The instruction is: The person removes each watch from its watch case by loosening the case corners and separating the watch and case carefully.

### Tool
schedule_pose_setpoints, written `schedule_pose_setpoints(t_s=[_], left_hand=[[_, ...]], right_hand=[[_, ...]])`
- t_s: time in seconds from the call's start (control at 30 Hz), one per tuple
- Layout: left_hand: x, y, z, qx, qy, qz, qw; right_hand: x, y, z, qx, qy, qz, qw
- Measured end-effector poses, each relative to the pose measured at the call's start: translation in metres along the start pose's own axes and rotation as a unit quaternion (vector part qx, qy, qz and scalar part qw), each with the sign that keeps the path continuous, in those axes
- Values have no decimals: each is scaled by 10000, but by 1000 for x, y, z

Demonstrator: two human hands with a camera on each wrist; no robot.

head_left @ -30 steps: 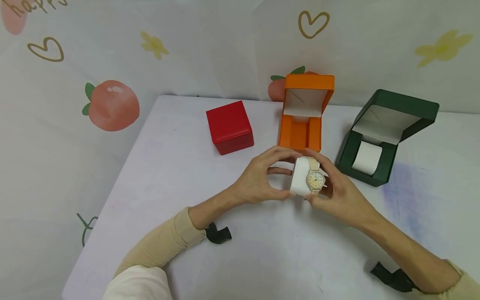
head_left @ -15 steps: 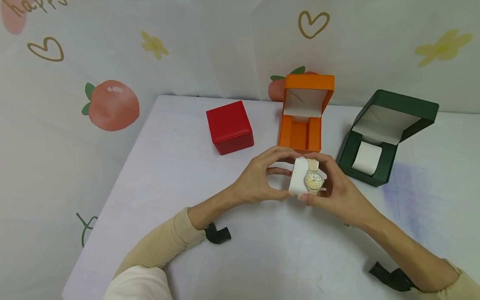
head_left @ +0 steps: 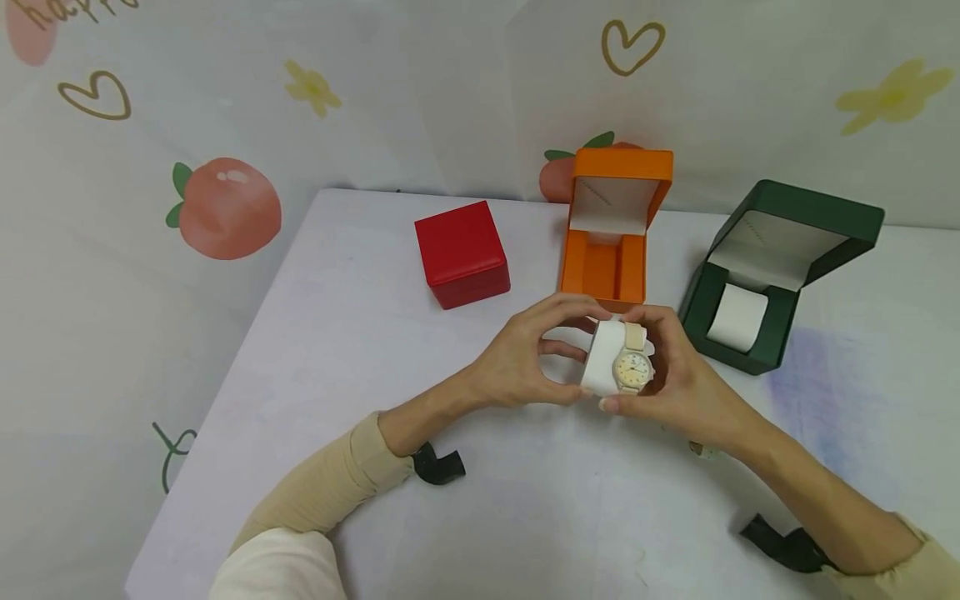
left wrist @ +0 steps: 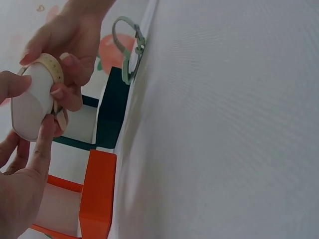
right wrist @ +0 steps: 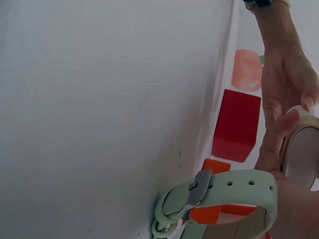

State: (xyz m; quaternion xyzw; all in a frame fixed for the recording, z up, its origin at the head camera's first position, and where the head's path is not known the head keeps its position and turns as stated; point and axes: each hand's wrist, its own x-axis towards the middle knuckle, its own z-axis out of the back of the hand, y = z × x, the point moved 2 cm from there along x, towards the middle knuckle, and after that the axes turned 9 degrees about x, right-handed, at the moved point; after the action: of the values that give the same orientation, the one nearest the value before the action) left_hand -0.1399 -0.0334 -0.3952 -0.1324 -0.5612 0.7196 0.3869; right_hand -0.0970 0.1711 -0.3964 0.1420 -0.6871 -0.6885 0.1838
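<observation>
A wristwatch [head_left: 632,367] with a cream strap and a pale dial is looped round a white watch cushion [head_left: 602,358], held up in front of the orange box. My left hand [head_left: 517,358] pinches the cushion's left end between thumb and fingers. On the other side, my right hand [head_left: 682,379] grips the watch, thumb below and index finger above. From the left wrist view, the right fingers lie on the cream strap [left wrist: 52,67]. The dial is hidden there. In the right wrist view, the cushion [right wrist: 302,154] shows its rounded end inside the strap.
Behind the hands stands an open orange box [head_left: 592,267]. An open green box [head_left: 776,333] to its right holds another white cushion [head_left: 737,317]. A closed red box [head_left: 463,254] sits left. A mint-green watch strap [right wrist: 234,191] looms close in the right wrist view.
My right thumb and index finger have shifted a little on the watch and cushion. The watch and cushion sit slightly lower and tilt a bit differently. The left hand keeps its grip.
</observation>
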Motion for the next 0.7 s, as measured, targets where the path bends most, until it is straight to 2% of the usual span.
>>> schedule_pose_setpoints(t_s=[0.5, 0.7], left_hand=[[1, 0, -2, 16, -7, 74, 10000], [1, -3, -2, -34, 57, 199, 9998]], right_hand=[[1, -5, 2, -23, -151, 56, 9999], [1, -6, 3, -5, -129, 43, 9999]])
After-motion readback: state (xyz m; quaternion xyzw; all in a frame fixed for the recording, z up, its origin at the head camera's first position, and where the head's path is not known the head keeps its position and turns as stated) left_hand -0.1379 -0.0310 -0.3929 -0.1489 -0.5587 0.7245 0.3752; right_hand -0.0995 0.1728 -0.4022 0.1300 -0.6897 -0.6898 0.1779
